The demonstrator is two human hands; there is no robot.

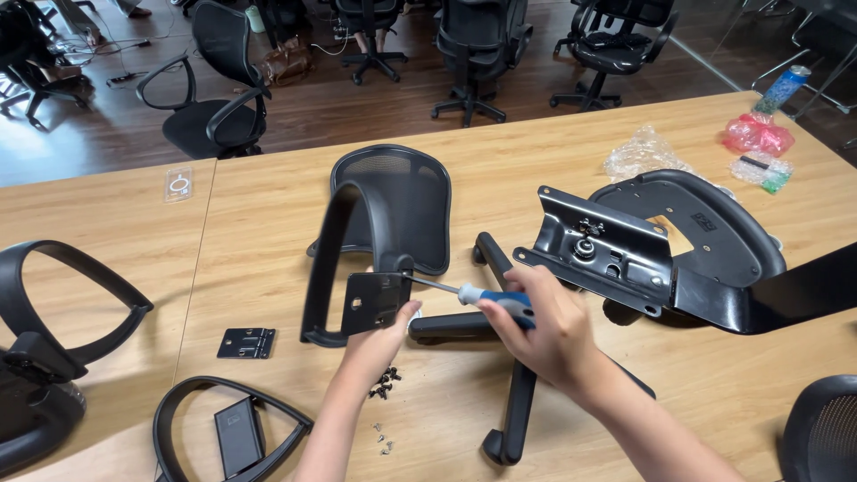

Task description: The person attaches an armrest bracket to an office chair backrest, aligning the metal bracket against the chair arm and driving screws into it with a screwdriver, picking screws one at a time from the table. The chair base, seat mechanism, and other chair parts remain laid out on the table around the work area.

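My left hand [382, 337] grips the flat mounting plate at the bottom of a black curved armrest [332, 241], holding it upright over the wooden table [268, 205]. My right hand [544, 330] is closed on a screwdriver with a blue and white handle [500, 301]; its metal shaft points left and its tip touches the armrest plate [379, 299]. Just under my left wrist lies a small heap of black screws [384, 384], with a few silver ones beside it.
Black chair parts lie around: a mesh backrest [402, 201], a star base [513, 393], a seat pan with its metal mechanism [625, 250], two more armrests [54, 321] at the left, a small bracket [246, 343]. Plastic bags [643, 152] sit far right. Office chairs stand beyond the table.
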